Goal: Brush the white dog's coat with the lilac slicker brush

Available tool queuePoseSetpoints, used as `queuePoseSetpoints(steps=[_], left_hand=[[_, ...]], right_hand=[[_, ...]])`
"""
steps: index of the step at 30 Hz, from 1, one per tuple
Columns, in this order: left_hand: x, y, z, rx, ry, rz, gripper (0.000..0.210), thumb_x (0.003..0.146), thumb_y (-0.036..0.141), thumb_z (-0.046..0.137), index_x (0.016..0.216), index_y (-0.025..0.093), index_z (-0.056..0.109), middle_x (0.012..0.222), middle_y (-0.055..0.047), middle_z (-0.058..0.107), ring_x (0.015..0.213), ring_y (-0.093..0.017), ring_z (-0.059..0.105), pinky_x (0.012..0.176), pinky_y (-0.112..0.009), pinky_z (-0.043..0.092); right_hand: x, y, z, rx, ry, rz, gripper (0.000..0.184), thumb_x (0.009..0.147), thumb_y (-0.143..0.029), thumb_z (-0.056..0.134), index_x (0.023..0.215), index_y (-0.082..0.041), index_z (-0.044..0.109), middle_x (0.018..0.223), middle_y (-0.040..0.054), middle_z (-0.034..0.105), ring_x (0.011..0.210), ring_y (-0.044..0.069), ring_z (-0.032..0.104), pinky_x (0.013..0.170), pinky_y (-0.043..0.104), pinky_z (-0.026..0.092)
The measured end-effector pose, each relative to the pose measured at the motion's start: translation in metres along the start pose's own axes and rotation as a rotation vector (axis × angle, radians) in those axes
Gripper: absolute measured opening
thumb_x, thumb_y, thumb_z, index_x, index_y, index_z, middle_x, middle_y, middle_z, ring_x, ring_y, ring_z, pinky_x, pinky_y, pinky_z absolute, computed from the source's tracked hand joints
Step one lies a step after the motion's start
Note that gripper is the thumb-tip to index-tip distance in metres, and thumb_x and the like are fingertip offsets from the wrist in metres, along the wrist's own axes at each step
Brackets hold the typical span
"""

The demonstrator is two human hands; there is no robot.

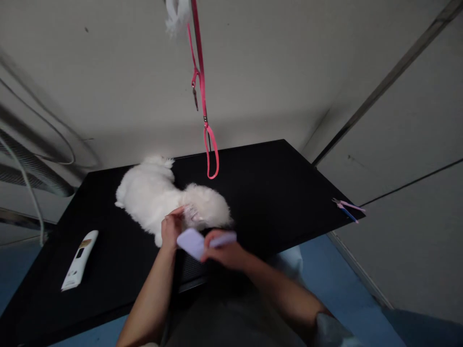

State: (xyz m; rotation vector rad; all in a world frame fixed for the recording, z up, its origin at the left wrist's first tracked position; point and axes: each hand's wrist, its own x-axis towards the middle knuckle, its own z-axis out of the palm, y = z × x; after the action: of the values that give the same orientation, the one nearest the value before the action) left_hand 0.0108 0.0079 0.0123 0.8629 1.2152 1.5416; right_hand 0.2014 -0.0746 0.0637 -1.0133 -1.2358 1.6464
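Note:
A small white fluffy dog (144, 193) lies on the black grooming table, its head (210, 205) toward the middle. My left hand (172, 228) is at the side of the head, its fingers closed on the dog's ear, beside a patch where pinkish skin shows through the fur. In my right hand (226, 250) is a lavender slicker brush (191, 242), gripped by its handle just in front of the head. The flat back of the brush faces up, so its bristle side is hidden. Brush and fur look apart or barely touching; I cannot tell which.
White clippers (80, 260) lie on the table (260, 193) at the left. Nail clippers with pink and blue handles (349, 208) rest at the right edge. A pink leash loop (212, 154) hangs over the table's back, and ribbed hoses (32, 166) run along the left wall.

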Motion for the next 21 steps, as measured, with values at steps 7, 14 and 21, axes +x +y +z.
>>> queuePoseSetpoints(steps=[7,14,21], left_hand=[[-0.021,-0.019,0.011,0.472,-0.083,0.425,0.031,0.079,0.035,0.062,0.104,0.019,0.068,0.122,-0.012,0.063,0.126,-0.025,0.047,0.111,-0.041,0.027],[-0.038,-0.052,0.02,0.575,0.132,0.575,0.031,0.077,0.026,0.063,0.107,0.019,0.063,0.128,-0.016,0.057,0.129,-0.027,0.043,0.11,-0.047,0.027],[-0.058,-0.059,0.024,0.463,0.388,0.44,0.025,0.077,0.035,0.063,0.097,0.02,0.062,0.115,-0.012,0.056,0.116,-0.026,0.05,0.104,-0.044,0.035]], right_hand=[[0.05,-0.082,-0.028,-0.054,0.256,-0.168,0.021,0.074,-0.037,0.064,0.081,-0.019,0.055,0.051,-0.0034,0.061,0.051,0.013,0.059,0.058,0.027,0.044],[0.077,-0.086,-0.044,-0.118,0.241,-0.17,0.023,0.079,-0.04,0.058,0.082,-0.017,0.056,0.047,-0.0036,0.059,0.043,0.011,0.052,0.048,0.022,0.037],[0.109,-0.103,-0.05,-0.102,0.329,-0.182,0.018,0.076,-0.035,0.059,0.075,-0.018,0.053,0.041,-0.0065,0.054,0.042,0.009,0.049,0.049,0.02,0.037]])
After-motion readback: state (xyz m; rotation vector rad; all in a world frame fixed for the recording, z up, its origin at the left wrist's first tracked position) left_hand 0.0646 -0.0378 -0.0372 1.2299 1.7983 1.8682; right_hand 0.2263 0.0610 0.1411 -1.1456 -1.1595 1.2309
